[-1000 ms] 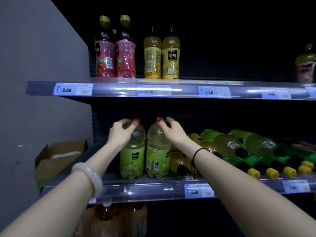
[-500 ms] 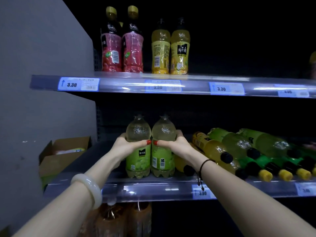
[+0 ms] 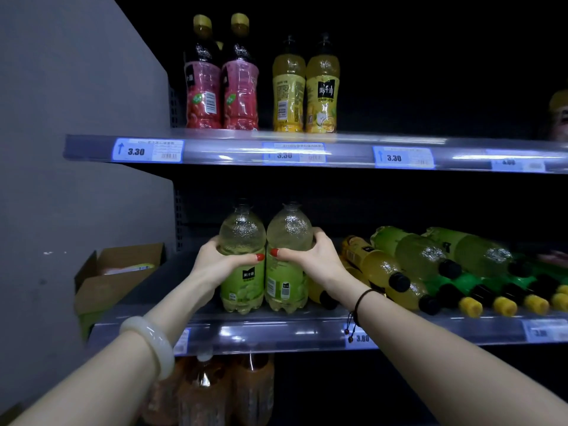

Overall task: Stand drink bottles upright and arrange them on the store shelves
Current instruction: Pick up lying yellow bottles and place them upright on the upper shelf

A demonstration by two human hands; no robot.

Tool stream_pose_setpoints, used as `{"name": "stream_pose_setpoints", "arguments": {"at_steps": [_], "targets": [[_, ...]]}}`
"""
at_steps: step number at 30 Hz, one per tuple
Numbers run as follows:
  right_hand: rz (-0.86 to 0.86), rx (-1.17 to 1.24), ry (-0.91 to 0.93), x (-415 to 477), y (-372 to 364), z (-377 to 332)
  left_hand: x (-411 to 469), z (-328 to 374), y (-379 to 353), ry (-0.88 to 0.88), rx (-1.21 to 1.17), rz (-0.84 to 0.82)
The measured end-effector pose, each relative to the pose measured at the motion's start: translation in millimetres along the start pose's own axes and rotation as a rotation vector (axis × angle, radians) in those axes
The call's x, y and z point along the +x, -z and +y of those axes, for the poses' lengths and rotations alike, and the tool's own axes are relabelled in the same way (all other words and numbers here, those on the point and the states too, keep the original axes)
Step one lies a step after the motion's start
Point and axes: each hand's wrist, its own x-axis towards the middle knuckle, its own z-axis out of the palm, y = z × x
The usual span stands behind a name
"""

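Two green-labelled bottles stand upright side by side near the left end of the middle shelf (image 3: 276, 332). My left hand (image 3: 219, 261) wraps the left green bottle (image 3: 242, 281) from its left side. My right hand (image 3: 310, 256) wraps the right green bottle (image 3: 287, 287) from its right side. My thumbs nearly meet between the two bottles. To the right, several yellow and green bottles (image 3: 430, 262) lie on their sides with caps toward me.
On the upper shelf (image 3: 353, 152) stand two red bottles (image 3: 221, 93) and two yellow bottles (image 3: 307, 93). A cardboard box (image 3: 107, 278) sits at the left end of the middle shelf by the grey side panel. Orange bottles (image 3: 215, 392) stand on the shelf below.
My hands came down from the bottle tops to the bottles' middles and closed around them. The two bottles now stand pressed together, and the view has shifted slightly.
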Motion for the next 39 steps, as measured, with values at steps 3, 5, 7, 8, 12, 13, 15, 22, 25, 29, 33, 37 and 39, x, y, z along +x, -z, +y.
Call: {"name": "stream_pose_setpoints", "arguments": {"at_steps": [3,5,7,8,12,13,15,22,25,29,33,37,39], "targets": [[0.001,-0.014,0.009,-0.9,-2.5,-1.3,-0.2,-0.1,4.4,0.001,0.007,-0.021],[0.005,-0.005,0.004,-0.7,-4.0,-0.4,-0.5,-0.1,6.5,0.002,0.012,-0.031],[0.006,0.011,0.003,-0.7,-5.3,-0.4,-0.9,0.6,8.6,-0.002,0.022,-0.034],[0.006,0.016,0.002,-0.4,-6.0,-0.4,-1.0,1.4,9.7,-0.003,0.027,-0.034],[0.01,0.053,-0.005,1.1,-10.9,-0.3,0.3,2.6,13.5,-0.003,0.023,-0.043],[0.008,0.06,-0.009,1.8,-12.7,-0.4,0.8,2.5,15.1,-0.003,0.025,-0.041],[0.005,0.07,-0.017,3.6,-17.7,-1.9,2.5,1.9,19.8,0.005,0.034,-0.035],[-0.081,0.031,-0.024,8.9,-35.0,-9.9,3.9,-1.0,37.9,0.078,-0.066,-0.033],[-0.074,0.038,-0.05,12.6,-42.4,-7.6,6.1,-0.9,44.4,0.096,-0.069,-0.039],[-0.094,0.054,-0.056,18.8,-49.3,-4.3,10.7,-1.7,51.0,0.1,-0.054,-0.041],[-0.096,0.037,-0.049,20.5,-51.9,-4.3,8.3,-1.0,50.6,0.094,-0.059,-0.039],[-0.091,0.037,-0.041,15.9,-49.5,-6.9,7.5,-0.2,50.3,0.092,-0.059,-0.023],[-0.078,0.039,-0.031,12.2,-47.1,-9.2,5.8,-0.4,50.1,0.078,-0.049,-0.021]]}}
